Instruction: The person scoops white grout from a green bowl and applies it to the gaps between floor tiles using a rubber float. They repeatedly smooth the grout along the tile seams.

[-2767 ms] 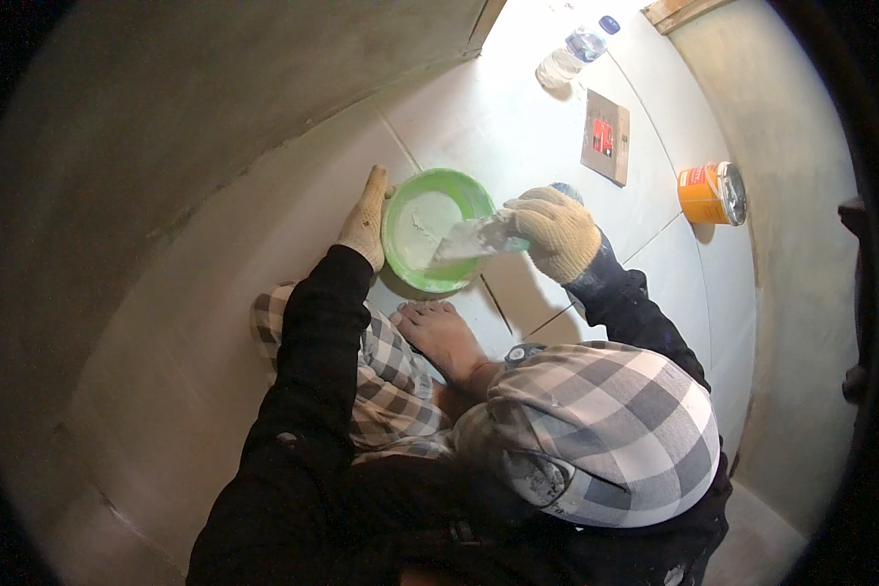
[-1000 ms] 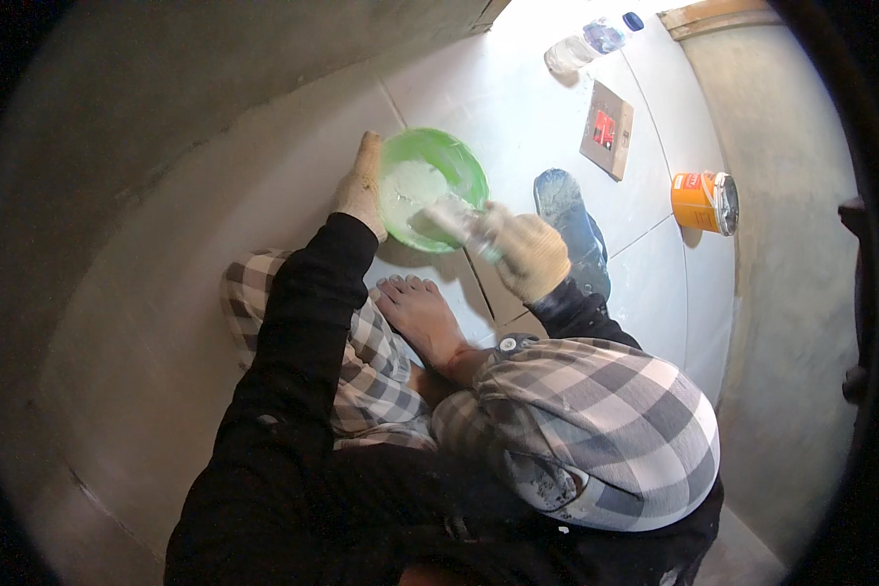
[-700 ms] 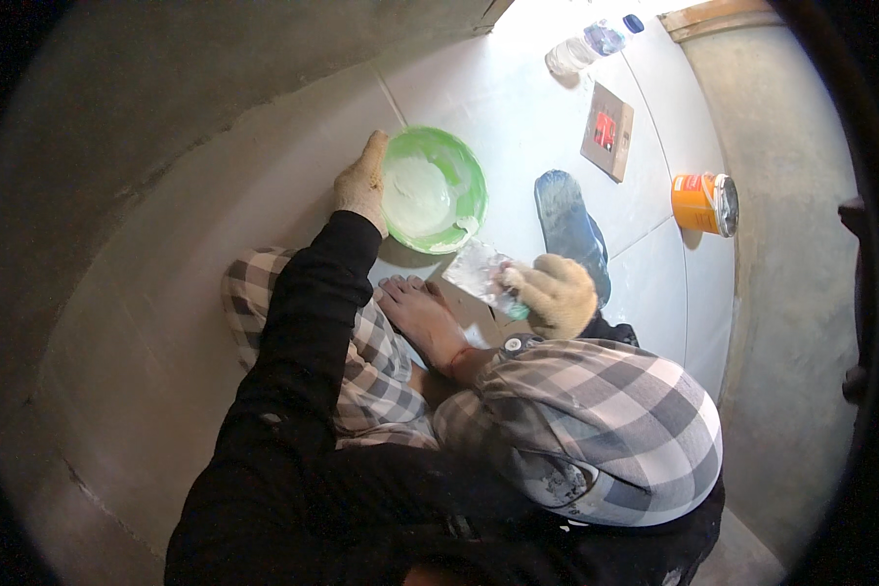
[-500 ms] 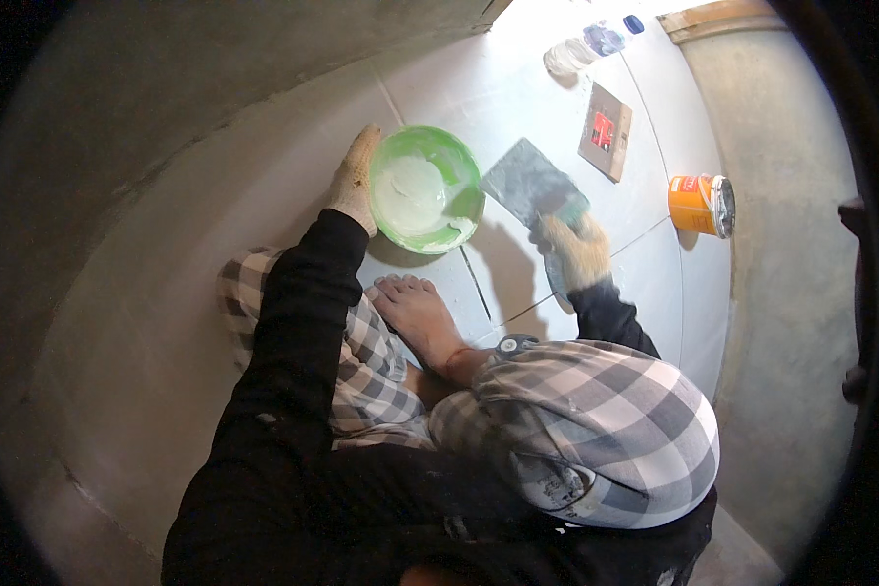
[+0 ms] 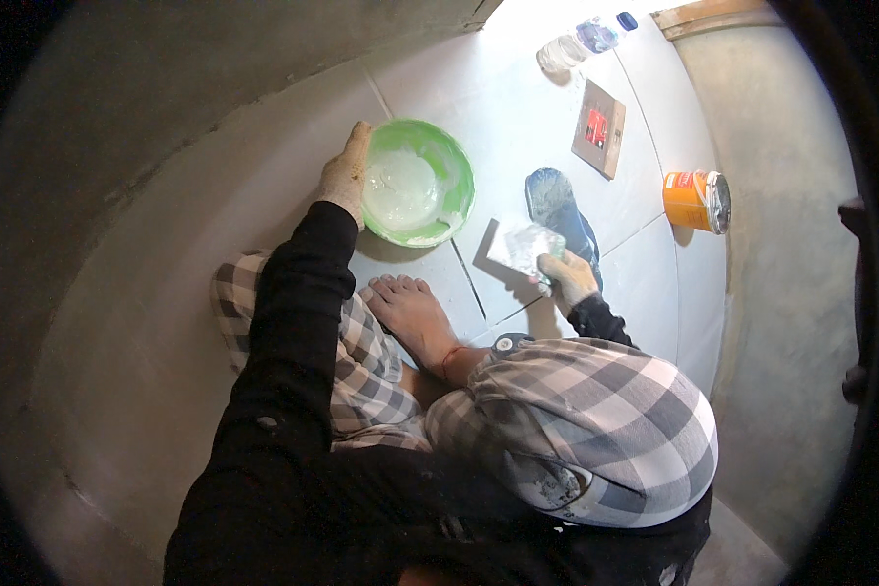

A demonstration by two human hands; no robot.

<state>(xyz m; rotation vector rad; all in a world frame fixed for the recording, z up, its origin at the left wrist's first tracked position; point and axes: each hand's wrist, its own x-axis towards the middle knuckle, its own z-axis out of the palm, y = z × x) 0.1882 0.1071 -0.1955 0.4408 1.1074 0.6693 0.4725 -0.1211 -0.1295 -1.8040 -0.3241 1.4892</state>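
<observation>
Left hand (image 5: 344,176) is gripping the bowl (image 5: 459,190) at its left rim; my right hand (image 5: 572,277) is grasping the scraper (image 5: 525,246) at right.

Green bowl (image 5: 462,190), grey-and-white checked trousers (image 5: 606,420)

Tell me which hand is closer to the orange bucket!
Right. The right hand, gripping a flat scraper, is left of and below the orange bucket in view; the left hand is much farther left, holding the green bowl.

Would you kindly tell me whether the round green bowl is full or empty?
Partly filled: the round green bowl holds white paste on its bottom, with much green showing beside it.
</observation>
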